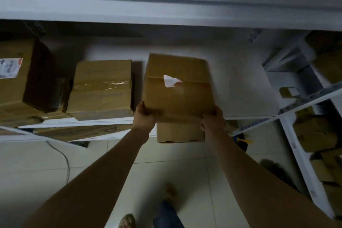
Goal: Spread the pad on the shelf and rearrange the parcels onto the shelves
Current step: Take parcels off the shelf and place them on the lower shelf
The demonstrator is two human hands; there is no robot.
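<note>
The middle box (pixel 177 89) pokes over the shelf's (pixel 240 83) front edge. A second box (pixel 100 89) sits at its 9 o'clock, a third box (pixel 16 79) farther that way. More boxes (pixel 314 131) sit at 3 o'clock.

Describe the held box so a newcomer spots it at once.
On the white shelf across the middle of the view, find the rightmost box, gripped at its near corners by the left hand and right hand. Unlike the taped box to its left, it bears a torn white paper scrap on top.
</note>
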